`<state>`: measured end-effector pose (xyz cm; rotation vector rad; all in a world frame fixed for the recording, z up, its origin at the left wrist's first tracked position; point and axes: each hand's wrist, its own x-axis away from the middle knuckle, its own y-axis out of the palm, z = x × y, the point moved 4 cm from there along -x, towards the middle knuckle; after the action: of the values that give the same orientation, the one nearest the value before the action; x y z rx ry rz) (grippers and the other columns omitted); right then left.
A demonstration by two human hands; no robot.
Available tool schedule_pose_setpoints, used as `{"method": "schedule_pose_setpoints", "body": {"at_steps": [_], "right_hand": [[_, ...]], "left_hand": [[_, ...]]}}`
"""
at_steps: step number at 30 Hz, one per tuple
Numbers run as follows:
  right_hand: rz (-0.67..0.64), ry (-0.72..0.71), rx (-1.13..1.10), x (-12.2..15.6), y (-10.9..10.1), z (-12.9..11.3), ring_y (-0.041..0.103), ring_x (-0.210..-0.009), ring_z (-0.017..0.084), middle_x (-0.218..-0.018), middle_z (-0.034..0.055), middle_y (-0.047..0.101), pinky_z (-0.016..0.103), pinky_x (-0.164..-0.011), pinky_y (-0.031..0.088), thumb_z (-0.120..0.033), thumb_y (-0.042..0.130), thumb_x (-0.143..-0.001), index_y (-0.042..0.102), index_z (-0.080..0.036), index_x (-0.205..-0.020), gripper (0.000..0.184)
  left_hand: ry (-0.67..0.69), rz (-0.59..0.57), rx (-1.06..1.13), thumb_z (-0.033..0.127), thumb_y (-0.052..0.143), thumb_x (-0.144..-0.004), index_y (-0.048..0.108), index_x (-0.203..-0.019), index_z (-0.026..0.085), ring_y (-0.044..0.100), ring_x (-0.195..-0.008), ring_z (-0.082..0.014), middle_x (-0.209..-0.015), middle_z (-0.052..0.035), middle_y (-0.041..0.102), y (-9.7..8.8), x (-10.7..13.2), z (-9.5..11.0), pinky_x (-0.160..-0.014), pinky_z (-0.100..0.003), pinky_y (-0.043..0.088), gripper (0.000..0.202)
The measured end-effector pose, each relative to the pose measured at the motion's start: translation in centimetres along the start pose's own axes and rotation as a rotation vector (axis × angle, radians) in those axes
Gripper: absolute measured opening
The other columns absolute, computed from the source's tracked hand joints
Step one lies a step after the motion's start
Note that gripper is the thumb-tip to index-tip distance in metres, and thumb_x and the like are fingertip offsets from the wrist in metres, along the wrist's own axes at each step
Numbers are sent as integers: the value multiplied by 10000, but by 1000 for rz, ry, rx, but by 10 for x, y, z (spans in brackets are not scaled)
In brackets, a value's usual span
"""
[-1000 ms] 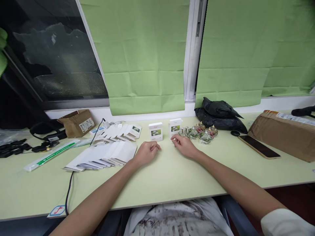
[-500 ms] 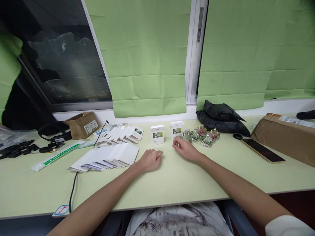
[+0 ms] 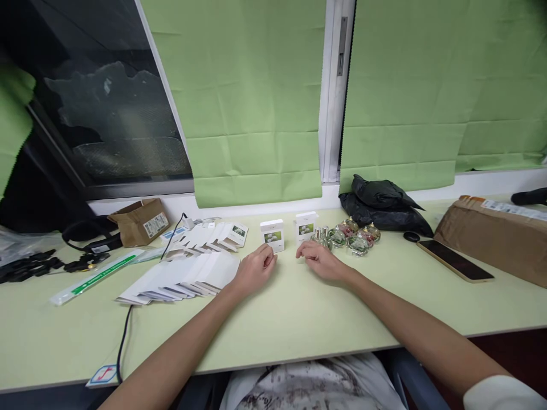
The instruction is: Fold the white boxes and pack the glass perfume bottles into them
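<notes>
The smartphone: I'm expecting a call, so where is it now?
In the head view, the smartphone lies on the right part of the table, just left of the brown cardboard parcel, near a round black disc.

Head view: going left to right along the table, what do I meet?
Cluster of black items → open brown carton → first standing white box → second standing white box → black plastic bags → large brown package.

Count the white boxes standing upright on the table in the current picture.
2. One white box stands just beyond the left hand; another white box stands beyond the right hand, beside small glass bottles. More could be hidden behind them.
</notes>
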<state>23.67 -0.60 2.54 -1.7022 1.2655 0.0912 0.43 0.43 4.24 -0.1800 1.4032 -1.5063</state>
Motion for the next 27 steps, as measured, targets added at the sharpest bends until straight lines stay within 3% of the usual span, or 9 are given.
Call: {"method": "schedule_pose_setpoints", "body": {"at_steps": [4,6,10,14,16,19,23,27], "right_hand": [[5,60,-7,3,0,1,636,-944,191,-966,27,723,337,-871,468,4,468,-888,693,-214,-862,314],[33,72,70,3,-2,0,631,-880,191,-914,29,715,327,-814,464,-112,498,-980,697,-212,-882,244],[122,41,332,1,-8,-6,595,-818,202,-815,35,657,329,-773,444,-294,450,-1074,637,-211,-811,333],[287,11,623,-1,-19,-8,576,-977,248,-1041,91,684,388,-927,435,-266,452,-1061,673,-205,-990,240],[395,74,767,-1,-27,-8,547,-1059,287,-1174,119,664,433,-972,414,-273,484,-1039,677,-204,-1122,221],[504,211,902,0,-40,-5,486,-1220,353,-1357,157,579,493,-1014,389,-318,530,-1008,600,-201,-1327,347],[482,305,966,1,-48,3,433,-1334,404,-1495,220,459,532,-1070,367,-381,565,-983,455,-140,-1463,548],[384,374,887,1,-47,16,550,-1220,376,-1416,224,517,466,-986,450,-410,575,-979,382,-116,-1483,614]], "left_hand": [[-73,-65,9,443,451,-1020,450,-720,218,456,-618,-154,-701,12,573,5,0,-3,-596,-295,277,375],[-83,-117,9,509,422,-1027,414,-638,205,411,-572,-151,-606,10,522,8,0,-4,-583,-303,252,494],[-107,-129,14,569,391,-1025,391,-584,198,355,-529,-146,-538,8,457,10,1,-6,-573,-308,228,577],[-139,-104,-2,538,386,-1027,432,-579,202,342,-521,-148,-542,3,458,10,-1,-10,-573,-311,203,562],[-156,-85,-14,528,381,-1028,444,-572,204,333,-517,-150,-534,5,440,9,-2,-12,-576,-311,195,563],[-192,-59,-15,525,382,-1030,464,-566,206,351,-515,-150,-522,9,444,6,-3,-15,-582,-307,191,569],[-237,-64,1,524,394,-1026,509,-574,209,415,-523,-150,-528,8,509,6,-3,-18,-589,-302,198,563],[-250,-75,-2,530,403,-1021,523,-581,211,445,-529,-155,-534,2,534,7,-3,-18,-593,-304,207,557]]}}
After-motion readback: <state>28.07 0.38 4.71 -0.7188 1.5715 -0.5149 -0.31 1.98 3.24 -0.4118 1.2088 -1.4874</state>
